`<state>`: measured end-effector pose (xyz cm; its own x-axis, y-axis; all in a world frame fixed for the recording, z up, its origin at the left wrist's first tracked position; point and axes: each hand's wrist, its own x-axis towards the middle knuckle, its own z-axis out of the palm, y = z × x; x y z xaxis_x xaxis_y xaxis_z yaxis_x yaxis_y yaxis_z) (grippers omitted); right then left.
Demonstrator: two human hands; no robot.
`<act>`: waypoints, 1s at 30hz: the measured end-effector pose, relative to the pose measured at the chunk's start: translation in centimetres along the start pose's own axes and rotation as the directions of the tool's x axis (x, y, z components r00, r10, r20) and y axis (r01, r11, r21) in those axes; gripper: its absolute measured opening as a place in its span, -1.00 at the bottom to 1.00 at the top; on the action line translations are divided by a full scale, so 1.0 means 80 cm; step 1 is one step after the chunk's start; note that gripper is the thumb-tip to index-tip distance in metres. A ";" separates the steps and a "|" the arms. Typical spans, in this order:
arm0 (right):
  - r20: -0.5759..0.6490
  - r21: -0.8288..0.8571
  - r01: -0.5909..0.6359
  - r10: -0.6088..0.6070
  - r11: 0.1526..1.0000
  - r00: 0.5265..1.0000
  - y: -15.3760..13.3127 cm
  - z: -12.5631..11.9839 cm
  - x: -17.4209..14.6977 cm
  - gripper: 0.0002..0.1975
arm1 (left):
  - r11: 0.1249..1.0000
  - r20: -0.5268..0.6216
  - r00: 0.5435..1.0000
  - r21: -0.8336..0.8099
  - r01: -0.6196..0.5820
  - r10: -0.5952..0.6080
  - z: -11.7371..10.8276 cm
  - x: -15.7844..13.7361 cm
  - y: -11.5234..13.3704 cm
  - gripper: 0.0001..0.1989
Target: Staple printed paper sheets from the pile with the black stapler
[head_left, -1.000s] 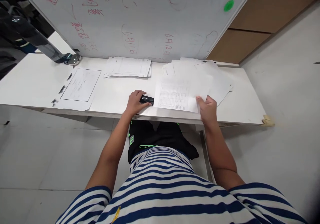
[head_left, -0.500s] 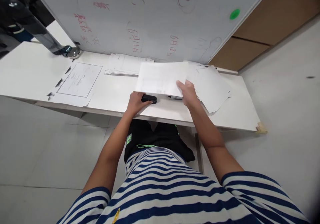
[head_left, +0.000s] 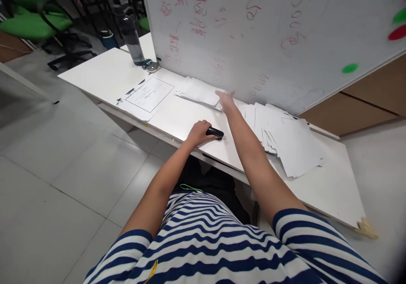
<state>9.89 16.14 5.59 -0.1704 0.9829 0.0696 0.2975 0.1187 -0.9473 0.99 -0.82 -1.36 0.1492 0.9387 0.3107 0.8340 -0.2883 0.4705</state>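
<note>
Left hand (head_left: 199, 133) is gripping stapler (head_left: 215, 132), open right hand (head_left: 226, 101) apparently stacking papers (head_left: 196, 90) at stapler's eleven o'clock, next needing withdrawal.

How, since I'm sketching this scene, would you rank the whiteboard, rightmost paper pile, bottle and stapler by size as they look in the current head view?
Largest to smallest:
1. Whiteboard, cut off by the picture's edge
2. Rightmost paper pile
3. Bottle
4. Stapler, partly covered by the left hand

Stapler (head_left: 216, 133) on desk (head_left: 101, 70), paper pile (head_left: 294, 144) right, whiteboard (head_left: 269, 34) behind.
</note>
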 end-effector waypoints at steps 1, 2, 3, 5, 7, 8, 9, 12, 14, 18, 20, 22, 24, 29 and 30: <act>-0.025 -0.108 0.075 -0.078 0.991 0.997 0.003 -0.010 -0.015 -0.13 | 1.000 -0.002 1.000 -0.001 -0.002 0.002 -0.001 -0.001 -0.001 -0.58; -0.048 -0.219 0.128 -0.142 0.967 0.989 0.005 -0.024 -0.036 -0.08 | 1.000 -0.006 1.000 -0.003 -0.008 0.008 -0.002 -0.002 -0.002 -0.58; -0.030 -0.323 0.212 -0.234 0.922 0.972 0.008 -0.041 -0.060 -0.07 | 1.000 -0.011 1.000 -0.005 -0.016 0.016 -0.003 -0.002 -0.003 -0.59; 0.080 -0.495 0.345 -0.353 0.798 0.932 0.015 -0.084 -0.116 -0.12 | 0.999 -0.022 0.999 -0.011 -0.030 0.030 -0.004 -0.003 -0.006 -0.62; 0.120 -0.639 0.355 -0.367 0.683 0.922 0.029 -0.136 -0.169 -0.21 | 0.999 -0.028 0.999 -0.018 -0.027 0.026 -0.003 -0.003 -0.010 -0.63; 0.095 -0.699 0.313 -0.350 0.643 0.932 0.039 -0.164 -0.192 -0.24 | 1.000 -0.025 0.999 -0.018 -0.023 0.022 -0.003 -0.002 -0.012 -0.63; 0.040 -0.746 0.241 -0.320 0.620 0.947 0.050 -0.193 -0.213 -0.26 | 1.000 -0.029 0.999 -0.016 -0.025 0.024 -0.002 -0.001 -0.014 -0.63; -0.166 -0.808 -0.046 -0.152 0.588 0.974 0.089 -0.281 -0.262 -0.27 | 0.999 -0.050 0.998 -0.020 -0.045 0.044 0.001 0.003 -0.017 -0.63; -0.225 -0.816 -0.169 -0.035 0.553 0.974 0.111 -0.327 -0.288 -0.24 | 0.999 -0.063 0.997 -0.022 -0.043 0.041 0.002 0.004 -0.018 -0.63; -0.109 -0.853 -0.114 0.040 0.510 0.993 0.137 -0.373 -0.324 -0.29 | 0.999 -0.068 0.997 -0.015 -0.030 0.029 0.001 0.005 -0.015 -0.62; -0.089 -0.869 -0.088 0.021 0.486 0.996 0.142 -0.375 -0.331 -0.28 | 1.000 -0.071 0.997 -0.019 -0.020 0.019 0.000 0.005 -0.013 -0.61; -0.124 -0.884 -0.114 0.008 0.454 0.992 0.143 -0.370 -0.331 -0.22 | 1.000 -0.076 0.997 -0.028 -0.009 0.007 0.000 0.005 -0.013 -0.61; -0.149 -0.893 -0.133 -0.005 0.430 0.989 0.141 -0.361 -0.328 -0.22 | 0.999 -0.080 0.997 -0.033 -0.005 0.002 -0.001 0.005 -0.012 -0.61; -0.147 -0.909 -0.098 -0.092 0.405 0.985 0.128 -0.349 -0.326 -0.46 | 1.000 -0.092 0.996 -0.015 0.006 -0.007 -0.001 0.003 -0.009 -0.62; -0.152 -0.914 -0.103 -0.096 0.392 0.984 0.125 -0.349 -0.327 -0.49 | 1.000 -0.090 0.996 -0.013 0.007 -0.008 -0.001 0.003 -0.008 -0.62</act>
<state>43.53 -4.48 3.02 -0.0530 0.9768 0.2075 0.9929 0.0737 -0.0931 0.42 -0.41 -1.52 0.0942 0.9200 0.3804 0.8279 -0.2846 0.4832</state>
